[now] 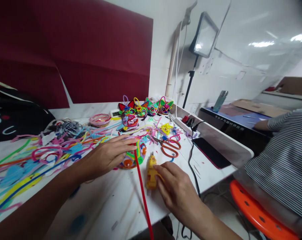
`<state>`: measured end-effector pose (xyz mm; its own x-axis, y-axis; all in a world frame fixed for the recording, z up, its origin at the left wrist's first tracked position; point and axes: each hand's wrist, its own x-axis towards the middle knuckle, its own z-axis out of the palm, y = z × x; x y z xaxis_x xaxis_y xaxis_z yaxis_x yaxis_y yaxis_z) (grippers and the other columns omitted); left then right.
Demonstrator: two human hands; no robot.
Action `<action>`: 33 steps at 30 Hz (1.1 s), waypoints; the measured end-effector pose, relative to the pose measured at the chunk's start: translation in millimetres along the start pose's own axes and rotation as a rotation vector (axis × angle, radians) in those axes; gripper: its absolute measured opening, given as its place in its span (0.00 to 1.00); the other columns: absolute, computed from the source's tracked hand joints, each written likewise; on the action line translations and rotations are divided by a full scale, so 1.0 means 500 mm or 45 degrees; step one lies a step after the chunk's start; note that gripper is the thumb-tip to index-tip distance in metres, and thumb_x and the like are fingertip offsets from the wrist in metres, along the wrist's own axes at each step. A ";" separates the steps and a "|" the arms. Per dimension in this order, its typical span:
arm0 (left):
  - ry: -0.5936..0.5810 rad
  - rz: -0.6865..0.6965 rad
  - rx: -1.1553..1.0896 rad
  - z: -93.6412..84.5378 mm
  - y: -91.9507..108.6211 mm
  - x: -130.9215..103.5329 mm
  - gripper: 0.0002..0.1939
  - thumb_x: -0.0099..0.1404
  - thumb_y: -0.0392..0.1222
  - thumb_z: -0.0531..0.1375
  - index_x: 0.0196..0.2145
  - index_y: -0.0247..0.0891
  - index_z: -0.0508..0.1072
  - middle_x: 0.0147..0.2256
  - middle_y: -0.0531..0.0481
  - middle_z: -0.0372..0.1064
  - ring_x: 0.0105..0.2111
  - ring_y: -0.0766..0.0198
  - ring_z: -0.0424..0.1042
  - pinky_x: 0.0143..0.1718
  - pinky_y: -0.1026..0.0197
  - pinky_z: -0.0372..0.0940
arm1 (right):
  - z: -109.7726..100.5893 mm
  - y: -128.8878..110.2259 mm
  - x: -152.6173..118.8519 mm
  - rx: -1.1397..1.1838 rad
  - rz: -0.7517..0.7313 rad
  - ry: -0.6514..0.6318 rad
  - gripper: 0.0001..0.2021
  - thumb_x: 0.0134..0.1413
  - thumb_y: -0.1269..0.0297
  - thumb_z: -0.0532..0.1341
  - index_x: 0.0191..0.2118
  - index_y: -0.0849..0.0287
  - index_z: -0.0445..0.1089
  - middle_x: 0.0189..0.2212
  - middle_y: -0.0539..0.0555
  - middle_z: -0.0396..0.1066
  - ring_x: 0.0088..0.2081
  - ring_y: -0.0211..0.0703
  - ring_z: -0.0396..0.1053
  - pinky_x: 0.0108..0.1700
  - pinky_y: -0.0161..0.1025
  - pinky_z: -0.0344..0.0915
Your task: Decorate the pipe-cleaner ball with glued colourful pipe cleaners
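My left hand (112,151) rests over a round, multicoloured pipe-cleaner craft piece (141,155), its fingers closed on the top and left side. The thumb is hidden. From the piece a long red pipe cleaner (143,193) runs down past the table's front edge. My right hand (177,183) grips a small yellow hot glue gun (151,171) just right of the piece, its nozzle pointing away from me. Behind it lie orange-handled scissors (169,147), partly open.
Loose pipe cleaners (48,156) cover the table's left side. Finished animal-head crafts (141,108) stand at the back. A phone (211,153) and a black cable (191,160) lie to the right. A person in a striped top (283,160) sits beside an orange stool (258,210).
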<state>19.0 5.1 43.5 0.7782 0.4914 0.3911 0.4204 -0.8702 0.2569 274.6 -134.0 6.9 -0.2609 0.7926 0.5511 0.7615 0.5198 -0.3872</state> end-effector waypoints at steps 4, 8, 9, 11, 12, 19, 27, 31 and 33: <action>0.001 -0.012 0.017 -0.001 -0.003 0.001 0.21 0.71 0.42 0.52 0.56 0.46 0.78 0.62 0.50 0.70 0.64 0.53 0.68 0.70 0.45 0.54 | -0.026 0.039 -0.022 -0.110 0.004 -0.166 0.12 0.66 0.74 0.57 0.49 0.58 0.73 0.45 0.61 0.73 0.44 0.50 0.73 0.47 0.47 0.74; 0.028 0.013 0.036 0.003 -0.010 -0.001 0.21 0.72 0.44 0.51 0.56 0.47 0.77 0.61 0.51 0.71 0.64 0.53 0.67 0.70 0.44 0.55 | -0.042 0.061 -0.033 -0.167 0.026 -0.339 0.18 0.64 0.76 0.59 0.57 0.58 0.71 0.50 0.62 0.73 0.50 0.52 0.72 0.51 0.51 0.73; 0.030 0.020 0.037 0.004 -0.012 -0.001 0.21 0.72 0.43 0.51 0.56 0.48 0.77 0.61 0.51 0.71 0.64 0.53 0.67 0.70 0.45 0.55 | -0.044 0.064 -0.035 -0.170 0.036 -0.369 0.18 0.64 0.76 0.60 0.58 0.59 0.70 0.51 0.62 0.73 0.50 0.53 0.72 0.52 0.52 0.73; 0.037 0.034 0.043 0.006 -0.014 -0.001 0.21 0.72 0.43 0.51 0.56 0.48 0.77 0.61 0.51 0.71 0.64 0.53 0.68 0.69 0.45 0.56 | -0.046 0.067 -0.036 -0.173 0.051 -0.420 0.19 0.64 0.75 0.60 0.58 0.60 0.70 0.51 0.62 0.73 0.51 0.54 0.71 0.53 0.53 0.72; 0.043 0.039 0.049 0.007 -0.015 -0.001 0.21 0.72 0.43 0.51 0.56 0.48 0.77 0.61 0.50 0.71 0.64 0.53 0.68 0.69 0.45 0.56 | -0.046 0.067 -0.036 -0.174 0.057 -0.443 0.19 0.63 0.75 0.61 0.59 0.61 0.70 0.51 0.63 0.73 0.51 0.55 0.71 0.53 0.53 0.72; 0.031 0.077 0.093 0.002 -0.017 0.005 0.22 0.72 0.44 0.51 0.56 0.45 0.78 0.60 0.49 0.72 0.62 0.51 0.70 0.68 0.44 0.59 | -0.035 0.057 -0.021 -0.270 0.109 -0.540 0.19 0.63 0.74 0.60 0.59 0.64 0.70 0.51 0.63 0.73 0.51 0.55 0.71 0.54 0.53 0.70; 0.035 0.097 0.148 0.001 -0.013 0.001 0.21 0.74 0.42 0.50 0.57 0.44 0.77 0.62 0.46 0.70 0.63 0.51 0.69 0.67 0.44 0.60 | -0.027 0.044 0.010 -0.419 0.205 -0.725 0.27 0.56 0.73 0.60 0.63 0.65 0.64 0.54 0.66 0.68 0.48 0.58 0.72 0.51 0.52 0.71; 0.111 0.160 0.196 0.006 -0.007 -0.005 0.20 0.74 0.38 0.50 0.56 0.43 0.77 0.65 0.44 0.66 0.63 0.53 0.67 0.66 0.48 0.62 | -0.020 0.044 0.024 -0.387 0.211 -0.790 0.23 0.54 0.70 0.60 0.57 0.67 0.67 0.51 0.66 0.67 0.44 0.56 0.73 0.48 0.50 0.72; 0.125 0.168 0.219 0.007 -0.002 -0.007 0.20 0.74 0.37 0.50 0.57 0.44 0.76 0.66 0.44 0.63 0.64 0.53 0.66 0.65 0.51 0.64 | -0.011 0.050 0.024 -0.350 0.206 -0.746 0.20 0.53 0.71 0.60 0.54 0.66 0.68 0.50 0.65 0.66 0.43 0.54 0.73 0.47 0.48 0.72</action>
<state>17.6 4.3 38.6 0.7858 0.3671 0.4977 0.3983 -0.9160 0.0467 293.8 -113.2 8.2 -0.3505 0.9363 -0.0209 0.9215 0.3408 -0.1861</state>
